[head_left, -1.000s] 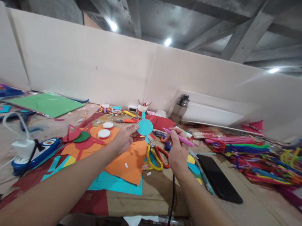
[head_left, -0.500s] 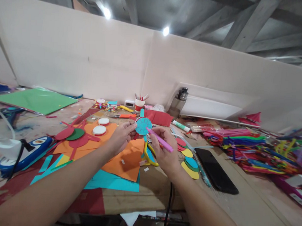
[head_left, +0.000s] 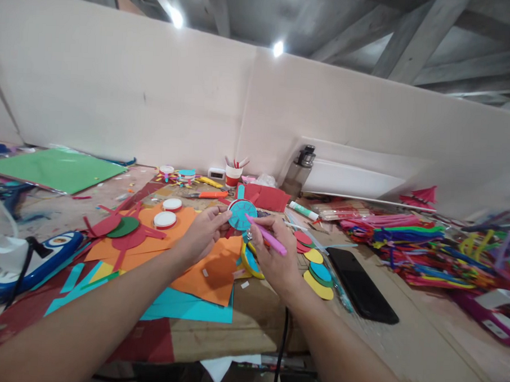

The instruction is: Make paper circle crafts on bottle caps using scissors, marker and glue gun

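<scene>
A round blue paper watch (head_left: 242, 214) with dark marks on its face and a blue strap strip is pinched at its left edge by my left hand (head_left: 208, 229). My right hand (head_left: 278, 248) grips a pink marker pen (head_left: 270, 240), whose tip is at the blue face. Below the watch, a yellow ring-shaped item (head_left: 250, 262) is partly hidden by my right hand. Orange paper sheets (head_left: 215, 274) lie under my left hand, over blue paper (head_left: 191, 306). Two white-topped discs (head_left: 165, 220) rest to the left.
Red and green paper discs (head_left: 124, 226) lie left. Yellow, blue and red discs (head_left: 318, 284) sit beside a black phone (head_left: 363, 286) at right. Bundled pipe cleaners (head_left: 405, 234) fill the far right. A cup of pens (head_left: 233, 175), an orange cutter (head_left: 212, 195) and a bottle (head_left: 298, 173) stand or lie behind.
The camera view has shifted slightly. Both hands keep their hold, and the pen tip stays at the blue face with only a small movement.
</scene>
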Demonstrator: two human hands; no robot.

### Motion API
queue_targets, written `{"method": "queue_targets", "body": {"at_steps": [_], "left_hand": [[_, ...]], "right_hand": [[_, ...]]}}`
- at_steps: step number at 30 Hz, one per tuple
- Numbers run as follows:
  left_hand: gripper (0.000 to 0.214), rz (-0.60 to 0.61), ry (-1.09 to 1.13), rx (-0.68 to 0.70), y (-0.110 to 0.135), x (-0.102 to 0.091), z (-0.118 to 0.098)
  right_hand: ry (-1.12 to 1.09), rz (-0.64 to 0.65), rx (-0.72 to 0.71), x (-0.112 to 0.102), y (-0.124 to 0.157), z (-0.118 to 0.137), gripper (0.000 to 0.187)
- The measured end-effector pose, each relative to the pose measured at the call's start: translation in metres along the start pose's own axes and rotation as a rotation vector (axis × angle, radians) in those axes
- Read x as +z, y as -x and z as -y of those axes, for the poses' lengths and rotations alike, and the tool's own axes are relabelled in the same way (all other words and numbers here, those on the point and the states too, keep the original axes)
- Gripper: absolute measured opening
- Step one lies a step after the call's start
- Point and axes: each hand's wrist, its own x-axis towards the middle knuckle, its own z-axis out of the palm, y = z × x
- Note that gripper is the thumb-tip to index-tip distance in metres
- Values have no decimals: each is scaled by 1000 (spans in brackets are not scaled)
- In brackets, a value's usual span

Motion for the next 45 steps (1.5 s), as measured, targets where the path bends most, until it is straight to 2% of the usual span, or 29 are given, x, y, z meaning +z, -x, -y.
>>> {"method": "queue_targets", "body": {"at_steps": [37,45], "left_hand": [[30,3,20,-14,4,3,0],[34,1,26,-32,4,3,1]], "right_hand": [[91,-5,18,1,1,1,9],[97,-24,-22,3,2,0,7]]}}
